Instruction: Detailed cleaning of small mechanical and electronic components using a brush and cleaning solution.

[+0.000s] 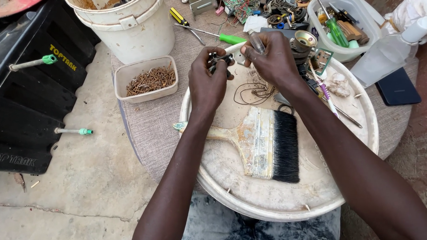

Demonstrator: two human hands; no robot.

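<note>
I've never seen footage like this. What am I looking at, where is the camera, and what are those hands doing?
There is no machine here: the single picture comes from a camera worn on a person's head, looking down at their own two bare hands. The left hand pinches a small dark metal part. The right hand grips a tool with a clear handle and brings it to that part. Below them lies a round white lid used as a work surface, carrying a wide paintbrush and loose thin wire. Nearby sit a tray of rusty nails, a white bucket and a green-handled screwdriver.
</note>
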